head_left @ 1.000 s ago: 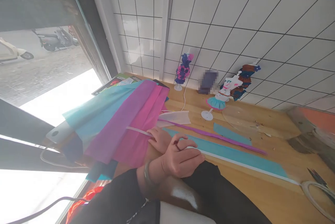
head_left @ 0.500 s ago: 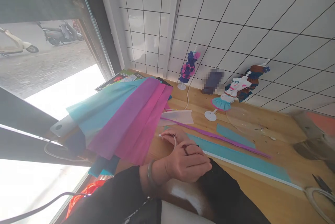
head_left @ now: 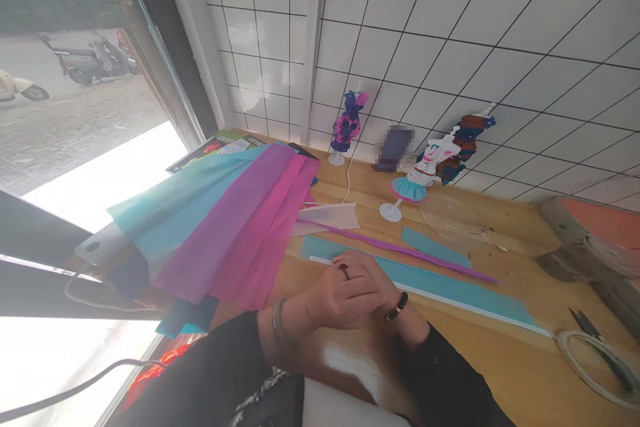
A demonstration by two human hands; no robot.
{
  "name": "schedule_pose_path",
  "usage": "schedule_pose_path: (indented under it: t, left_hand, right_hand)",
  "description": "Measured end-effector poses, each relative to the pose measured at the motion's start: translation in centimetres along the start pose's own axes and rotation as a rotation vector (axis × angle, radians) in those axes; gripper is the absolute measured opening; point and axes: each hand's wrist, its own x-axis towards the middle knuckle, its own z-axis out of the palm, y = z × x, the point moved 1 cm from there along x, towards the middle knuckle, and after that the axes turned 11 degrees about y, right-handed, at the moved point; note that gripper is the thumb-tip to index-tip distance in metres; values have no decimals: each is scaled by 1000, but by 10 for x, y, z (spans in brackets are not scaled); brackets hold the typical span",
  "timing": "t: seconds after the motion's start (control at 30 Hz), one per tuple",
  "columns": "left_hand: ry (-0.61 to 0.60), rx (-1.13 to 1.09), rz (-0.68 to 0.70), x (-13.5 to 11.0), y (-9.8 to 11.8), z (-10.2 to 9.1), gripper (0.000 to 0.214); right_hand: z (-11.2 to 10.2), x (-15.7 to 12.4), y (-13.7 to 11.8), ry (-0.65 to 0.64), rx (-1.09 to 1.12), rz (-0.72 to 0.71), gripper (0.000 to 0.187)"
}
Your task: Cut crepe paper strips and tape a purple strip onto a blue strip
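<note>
Above the near edge of the table, my left hand (head_left: 336, 299), with a ring and a bangle, is closed, its fingers curled over my right hand (head_left: 375, 275). My right hand, with a beaded bracelet at the wrist, is closed too; its fingertips are mostly hidden. Whatever the fingers may hold is out of sight. Just beyond both hands lies a long teal paper strip (head_left: 460, 290). A narrow white tape strip (head_left: 425, 292) runs along its near edge, and its left end shows beside my hands.
Teal, purple and pink paper sheets (head_left: 220, 220) are stacked at left. A thin purple strip (head_left: 390, 248) and a teal piece (head_left: 435, 247) lie farther back. Small dressed mannequins (head_left: 433, 154) stand by the tiled wall. At right are a tape roll (head_left: 563, 347) and scissors (head_left: 587, 322).
The white strip curled up at my fingers earlier; now its left end lies flat by the teal paper. My right hand and its bracelet have come into view against my left. The camera view has shifted.
</note>
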Motion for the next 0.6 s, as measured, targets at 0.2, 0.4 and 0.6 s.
schedule_pose_path:
  t: [0.2, 0.4, 0.6]
  left_hand:
    - [175, -106, 287, 9, 0, -14, 20]
    - [320, -365, -75, 15, -3, -16, 28]
    - [654, -643, -700, 27, -27, -21, 30]
  right_hand:
    - [-32, -40, 26, 24, -260, 2, 28]
    - [-63, -85, 70, 165, -502, 39, 29]
    - [-76, -105, 77, 198, -535, 83, 28]
